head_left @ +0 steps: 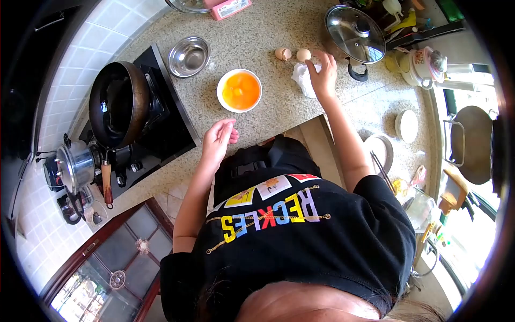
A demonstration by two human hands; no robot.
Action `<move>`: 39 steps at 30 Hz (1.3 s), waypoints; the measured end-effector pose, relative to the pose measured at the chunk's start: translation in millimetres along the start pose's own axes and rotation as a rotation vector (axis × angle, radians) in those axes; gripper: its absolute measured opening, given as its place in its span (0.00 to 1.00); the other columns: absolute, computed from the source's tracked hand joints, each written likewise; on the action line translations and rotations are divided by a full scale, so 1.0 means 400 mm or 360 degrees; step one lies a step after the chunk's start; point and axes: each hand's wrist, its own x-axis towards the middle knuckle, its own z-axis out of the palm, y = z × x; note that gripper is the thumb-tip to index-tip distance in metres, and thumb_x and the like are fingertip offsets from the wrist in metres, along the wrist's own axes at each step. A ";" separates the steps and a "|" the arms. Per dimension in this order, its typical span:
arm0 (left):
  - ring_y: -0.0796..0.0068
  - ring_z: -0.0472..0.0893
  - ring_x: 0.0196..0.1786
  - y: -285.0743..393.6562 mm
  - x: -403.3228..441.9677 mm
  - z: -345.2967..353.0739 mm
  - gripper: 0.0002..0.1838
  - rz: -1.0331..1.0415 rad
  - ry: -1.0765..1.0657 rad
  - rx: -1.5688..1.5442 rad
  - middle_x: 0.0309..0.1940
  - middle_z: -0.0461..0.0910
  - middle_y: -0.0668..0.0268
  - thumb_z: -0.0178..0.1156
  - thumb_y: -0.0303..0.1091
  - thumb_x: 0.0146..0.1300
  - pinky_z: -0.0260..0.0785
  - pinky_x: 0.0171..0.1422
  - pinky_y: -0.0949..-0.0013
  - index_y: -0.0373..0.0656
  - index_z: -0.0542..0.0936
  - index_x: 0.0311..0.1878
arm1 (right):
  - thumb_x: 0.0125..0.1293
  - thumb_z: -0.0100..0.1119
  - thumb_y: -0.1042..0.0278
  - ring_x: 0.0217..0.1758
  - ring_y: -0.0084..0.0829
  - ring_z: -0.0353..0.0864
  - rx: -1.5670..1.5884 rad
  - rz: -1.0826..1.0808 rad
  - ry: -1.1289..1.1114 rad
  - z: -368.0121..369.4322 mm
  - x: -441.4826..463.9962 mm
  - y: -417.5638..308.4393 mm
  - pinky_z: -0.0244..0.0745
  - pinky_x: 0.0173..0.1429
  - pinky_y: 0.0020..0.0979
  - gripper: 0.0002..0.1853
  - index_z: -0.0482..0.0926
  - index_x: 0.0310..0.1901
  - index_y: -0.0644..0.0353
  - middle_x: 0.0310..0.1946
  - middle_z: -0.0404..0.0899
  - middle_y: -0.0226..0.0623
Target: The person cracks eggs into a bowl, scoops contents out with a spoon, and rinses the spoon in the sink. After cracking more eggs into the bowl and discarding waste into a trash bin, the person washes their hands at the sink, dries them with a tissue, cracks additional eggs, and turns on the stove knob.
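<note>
My right hand (324, 76) is over the counter with its fingers apart, right beside a crumpled white plastic bag or tissue (304, 80). Just past its fingertips is a pale, rounded eggshell (303, 55); whether they touch I cannot tell. A broken eggshell (283, 53) lies to the left of that one. My left hand (218, 140) hangs near the counter's front edge, fingers loosely bent, holding nothing I can see. In front of it stands a white bowl (220, 99) containing orange-yellow raw egg, with yolk visible.
A steel bowl (189, 57) stands left of the egg bowl. Further left, a dark wok (115, 104) sits on the stove (177, 118), its wooden handle jutting forward. A glass-lidded pot (354, 35) is at the back right, near a white bowl (406, 125). A pink box (230, 8) stands behind.
</note>
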 end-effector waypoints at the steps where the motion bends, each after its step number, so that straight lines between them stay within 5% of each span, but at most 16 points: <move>1: 0.77 0.79 0.37 -0.005 -0.003 0.006 0.15 0.0033 -0.0054 0.0050 0.34 0.77 0.64 0.50 0.37 0.71 0.74 0.44 0.74 0.37 0.74 0.53 | 0.51 0.68 0.66 0.48 0.47 0.72 -0.0011 0.0010 -0.0078 -0.015 -0.026 0.003 0.68 0.53 0.42 0.20 0.77 0.47 0.55 0.44 0.75 0.42; 5: 0.77 0.79 0.39 -0.007 0.013 0.047 0.15 0.0059 -0.0277 0.0095 0.37 0.77 0.64 0.51 0.36 0.71 0.74 0.45 0.74 0.37 0.74 0.54 | 0.51 0.65 0.71 0.51 0.44 0.73 -0.0110 -0.0240 -0.0479 -0.016 -0.165 0.029 0.70 0.54 0.40 0.14 0.82 0.42 0.53 0.46 0.77 0.40; 8: 0.78 0.78 0.39 -0.007 0.045 0.107 0.15 0.0052 -0.0436 0.0084 0.37 0.78 0.65 0.53 0.34 0.69 0.74 0.45 0.74 0.37 0.74 0.54 | 0.52 0.61 0.75 0.44 0.42 0.77 -0.0052 -0.0213 -0.0453 -0.002 -0.193 0.051 0.73 0.50 0.38 0.09 0.83 0.37 0.55 0.40 0.80 0.39; 11: 0.77 0.79 0.40 -0.014 0.103 0.218 0.15 0.0385 -0.0324 0.0320 0.39 0.77 0.65 0.54 0.32 0.68 0.75 0.45 0.74 0.37 0.73 0.55 | 0.50 0.64 0.72 0.24 0.35 0.80 0.0334 0.0352 -0.0823 -0.082 -0.176 -0.116 0.75 0.33 0.32 0.06 0.83 0.31 0.60 0.21 0.80 0.39; 13: 0.76 0.81 0.38 -0.031 0.150 0.250 0.11 0.0269 -0.0382 0.0025 0.38 0.78 0.63 0.56 0.29 0.66 0.77 0.42 0.75 0.34 0.76 0.49 | 0.51 0.67 0.69 0.25 0.22 0.78 0.0660 0.0554 -0.1135 -0.085 -0.202 -0.123 0.72 0.32 0.26 0.08 0.82 0.31 0.62 0.21 0.80 0.36; 17: 0.73 0.82 0.35 -0.012 0.144 0.247 0.05 0.0101 -0.0327 -0.0311 0.31 0.80 0.62 0.57 0.24 0.64 0.80 0.40 0.71 0.32 0.77 0.36 | 0.58 0.63 0.76 0.31 0.20 0.77 0.1499 0.1197 -0.1354 -0.168 -0.185 -0.220 0.71 0.38 0.20 0.05 0.79 0.35 0.66 0.28 0.81 0.33; 25: 0.76 0.81 0.36 -0.053 0.122 0.239 0.04 0.0231 -0.0324 -0.0124 0.33 0.79 0.63 0.56 0.18 0.61 0.79 0.42 0.73 0.34 0.77 0.38 | 0.56 0.63 0.79 0.35 0.22 0.78 0.1392 0.1063 -0.1281 -0.135 -0.238 -0.194 0.72 0.43 0.22 0.03 0.81 0.33 0.67 0.32 0.81 0.35; 27: 0.76 0.81 0.37 -0.051 0.110 0.225 0.04 0.0172 -0.0309 -0.0163 0.33 0.79 0.63 0.56 0.17 0.61 0.79 0.42 0.73 0.34 0.77 0.38 | 0.55 0.64 0.79 0.33 0.21 0.78 0.1108 0.0488 -0.1057 -0.124 -0.248 -0.197 0.71 0.42 0.22 0.02 0.81 0.31 0.66 0.28 0.81 0.34; 30: 0.75 0.82 0.38 -0.051 0.100 0.209 0.05 0.0077 -0.0350 -0.0218 0.34 0.79 0.63 0.55 0.17 0.61 0.79 0.43 0.73 0.34 0.76 0.40 | 0.53 0.64 0.80 0.31 0.21 0.78 0.1346 0.0881 -0.1275 -0.123 -0.235 -0.207 0.72 0.41 0.22 0.02 0.81 0.30 0.65 0.27 0.80 0.33; 34: 0.73 0.82 0.39 -0.039 0.077 0.199 0.12 -0.0004 -0.0440 -0.0389 0.40 0.78 0.61 0.53 0.19 0.63 0.79 0.45 0.72 0.35 0.73 0.50 | 0.53 0.64 0.79 0.31 0.20 0.77 0.1118 0.0764 -0.1362 -0.116 -0.217 -0.199 0.73 0.38 0.22 0.02 0.80 0.29 0.65 0.30 0.81 0.34; 37: 0.73 0.81 0.42 -0.021 0.034 0.190 0.17 -0.0051 -0.0373 -0.0363 0.43 0.77 0.60 0.54 0.21 0.64 0.78 0.47 0.71 0.37 0.71 0.57 | 0.54 0.63 0.78 0.30 0.24 0.78 0.0855 0.0534 -0.1216 -0.098 -0.196 -0.162 0.74 0.35 0.25 0.02 0.80 0.29 0.64 0.30 0.80 0.36; 39: 0.73 0.81 0.44 -0.021 0.012 0.161 0.20 -0.0015 -0.0287 -0.0273 0.44 0.77 0.60 0.54 0.22 0.64 0.77 0.49 0.71 0.38 0.70 0.59 | 0.55 0.63 0.77 0.29 0.30 0.80 0.0549 0.0158 -0.0817 -0.085 -0.182 -0.134 0.76 0.34 0.27 0.02 0.80 0.30 0.64 0.28 0.80 0.38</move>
